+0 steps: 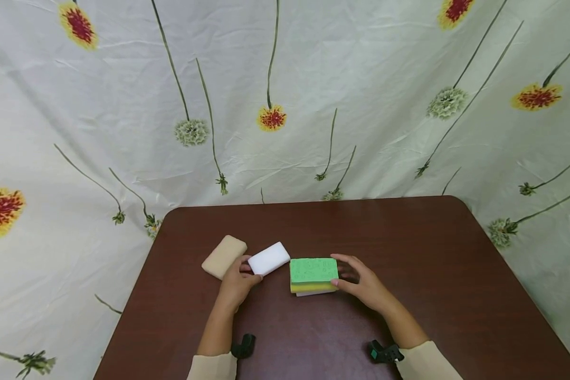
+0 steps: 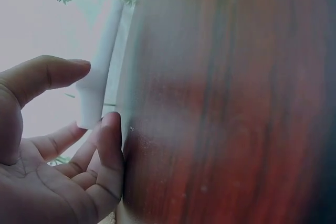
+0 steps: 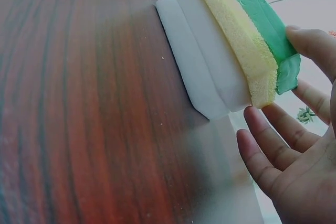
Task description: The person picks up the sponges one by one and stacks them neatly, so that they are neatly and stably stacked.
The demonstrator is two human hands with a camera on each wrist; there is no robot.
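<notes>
A white block-shaped sponge (image 1: 268,258) is tilted up at its left end, where my left hand (image 1: 237,282) pinches it between thumb and fingers. In the left wrist view, the thumb of the left hand (image 2: 58,145) lies on one side of the white sponge (image 2: 100,72). To its right, a green and yellow sponge (image 1: 313,270) tops a stack. Two white layers (image 3: 202,56) show under it in the right wrist view, the lowest on the table. My right hand (image 1: 361,282) holds the stack's right end, thumb and fingers at its corners.
A beige block-shaped sponge (image 1: 224,256) lies on the brown table (image 1: 385,232), left of and behind the left hand. A white cloth with printed flowers (image 1: 361,68) hangs behind the table's far edge. Dark straps (image 1: 385,352) sit at both wrists.
</notes>
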